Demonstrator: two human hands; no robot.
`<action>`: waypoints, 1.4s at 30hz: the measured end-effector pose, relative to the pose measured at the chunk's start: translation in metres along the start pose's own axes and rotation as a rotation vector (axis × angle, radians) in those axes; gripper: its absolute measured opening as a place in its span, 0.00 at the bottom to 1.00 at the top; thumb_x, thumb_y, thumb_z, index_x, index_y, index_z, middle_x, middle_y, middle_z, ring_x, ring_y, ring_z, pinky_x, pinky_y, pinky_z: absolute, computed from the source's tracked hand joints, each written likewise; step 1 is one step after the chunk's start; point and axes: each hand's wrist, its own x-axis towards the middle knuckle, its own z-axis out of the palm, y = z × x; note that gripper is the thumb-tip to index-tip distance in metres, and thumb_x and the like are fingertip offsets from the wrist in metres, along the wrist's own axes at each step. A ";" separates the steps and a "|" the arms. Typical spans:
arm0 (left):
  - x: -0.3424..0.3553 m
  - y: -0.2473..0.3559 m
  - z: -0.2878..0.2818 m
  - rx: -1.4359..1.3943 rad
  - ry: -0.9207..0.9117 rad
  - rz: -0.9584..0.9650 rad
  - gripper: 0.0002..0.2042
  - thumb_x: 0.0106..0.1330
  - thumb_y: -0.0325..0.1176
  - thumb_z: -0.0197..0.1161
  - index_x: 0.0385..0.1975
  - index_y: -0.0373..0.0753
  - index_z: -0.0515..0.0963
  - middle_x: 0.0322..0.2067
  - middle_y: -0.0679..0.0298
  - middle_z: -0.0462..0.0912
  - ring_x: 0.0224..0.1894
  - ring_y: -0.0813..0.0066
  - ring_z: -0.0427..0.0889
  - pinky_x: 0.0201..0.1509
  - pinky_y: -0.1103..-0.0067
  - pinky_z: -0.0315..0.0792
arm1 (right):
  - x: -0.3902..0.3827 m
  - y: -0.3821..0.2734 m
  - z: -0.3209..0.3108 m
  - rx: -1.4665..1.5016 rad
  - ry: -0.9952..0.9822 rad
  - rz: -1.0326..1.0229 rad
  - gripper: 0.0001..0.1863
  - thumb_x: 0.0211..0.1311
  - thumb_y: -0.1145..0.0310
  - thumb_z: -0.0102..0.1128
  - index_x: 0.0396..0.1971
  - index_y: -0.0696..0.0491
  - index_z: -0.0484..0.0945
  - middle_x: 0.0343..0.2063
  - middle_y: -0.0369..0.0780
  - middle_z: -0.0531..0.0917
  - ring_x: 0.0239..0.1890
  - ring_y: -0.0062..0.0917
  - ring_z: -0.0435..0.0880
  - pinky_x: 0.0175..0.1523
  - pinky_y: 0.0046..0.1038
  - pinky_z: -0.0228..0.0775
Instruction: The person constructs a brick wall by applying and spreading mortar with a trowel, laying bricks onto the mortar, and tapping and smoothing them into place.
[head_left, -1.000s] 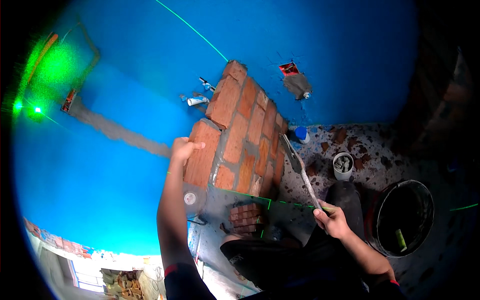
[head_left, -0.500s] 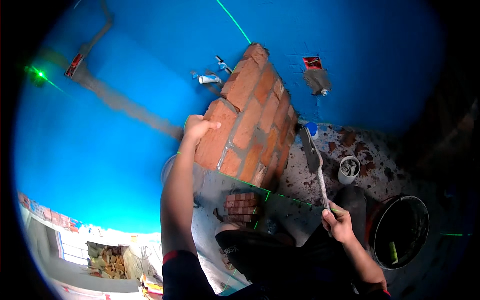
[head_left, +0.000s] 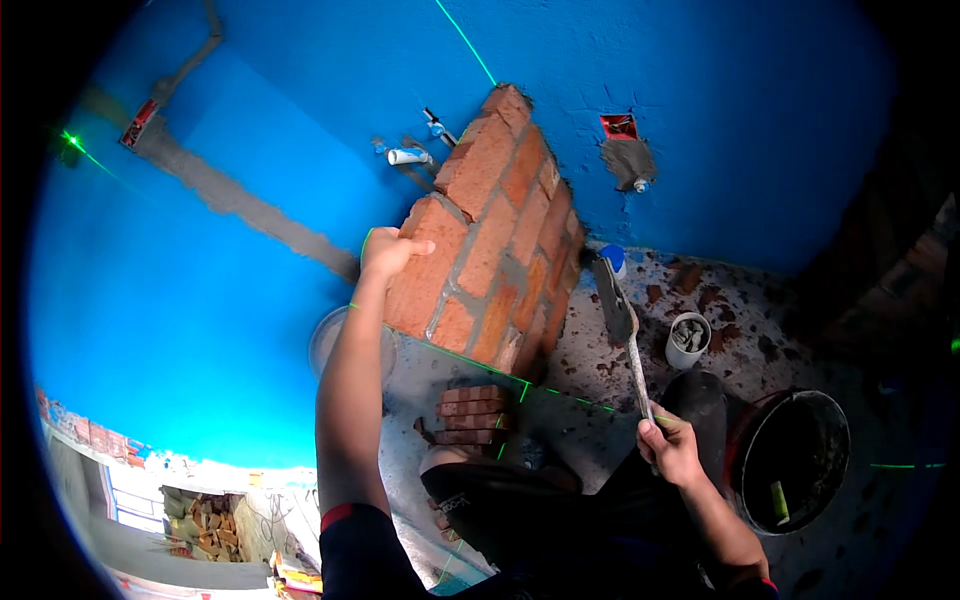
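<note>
My left hand (head_left: 388, 253) is closed around the outer edge of a brick (head_left: 428, 268) at the near end of a partly built brick wall (head_left: 515, 215). Its thumb lies on the brick's face, while the other fingers are hidden behind. Grey mortar fills the joints between the bricks. To the right, my right hand (head_left: 668, 446) grips the pale handle of a trowel (head_left: 617, 300). The dark, narrow blade points up and away, beside the wall's lower right side and apart from my left hand.
A black bucket (head_left: 795, 462) with a greenish object inside stands at right. Closer to the wall is a white pipe opening (head_left: 688, 338) holding grey debris; a blue cap (head_left: 613, 258) sits behind the blade. Stacked bricks (head_left: 473, 412) lie near my knee. Green laser lines cross floor and blue wall (head_left: 250, 150).
The whole view has shifted slightly, so the scene sits a little further left. Both hands keep their grips, and the brick and trowel show no clear movement.
</note>
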 end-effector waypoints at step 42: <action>0.000 -0.002 -0.001 0.071 0.036 0.021 0.18 0.46 0.34 0.79 0.34 0.30 0.84 0.33 0.54 0.87 0.31 0.68 0.87 0.36 0.74 0.78 | 0.002 0.002 0.000 -0.017 -0.051 -0.011 0.21 0.72 0.62 0.55 0.55 0.63 0.70 0.20 0.31 0.71 0.17 0.13 0.66 0.22 0.17 0.58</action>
